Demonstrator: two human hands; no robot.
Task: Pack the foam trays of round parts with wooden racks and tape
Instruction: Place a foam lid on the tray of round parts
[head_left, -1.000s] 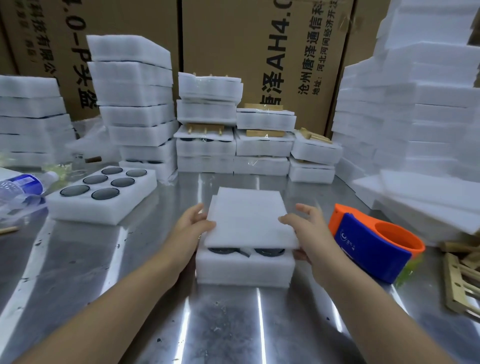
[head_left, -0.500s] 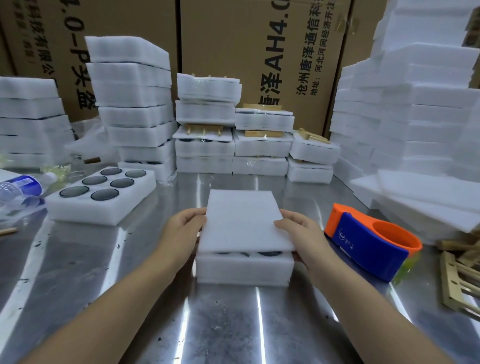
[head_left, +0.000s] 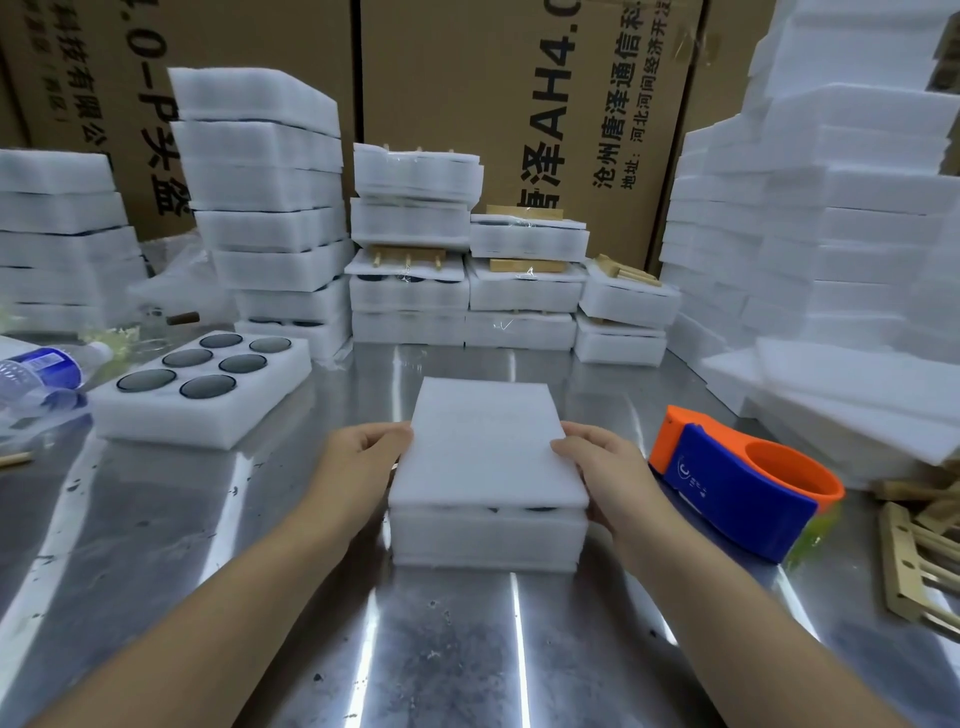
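Left hand (head_left: 363, 457) and right hand (head_left: 605, 467) fingers grip foam sheet (head_left: 483, 447) edges — foam tray (head_left: 483, 540) beneath fingers, tape dispenser (head_left: 737, 488) to their right.

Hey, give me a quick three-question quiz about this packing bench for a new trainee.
1. True or false: the tape dispenser lies left of the covered tray.
2. How many round parts sit in the open tray?
3. The left hand and right hand grip: A) foam sheet, B) wooden rack, C) bottle?
Key: 1 false; 2 six; 3 A.
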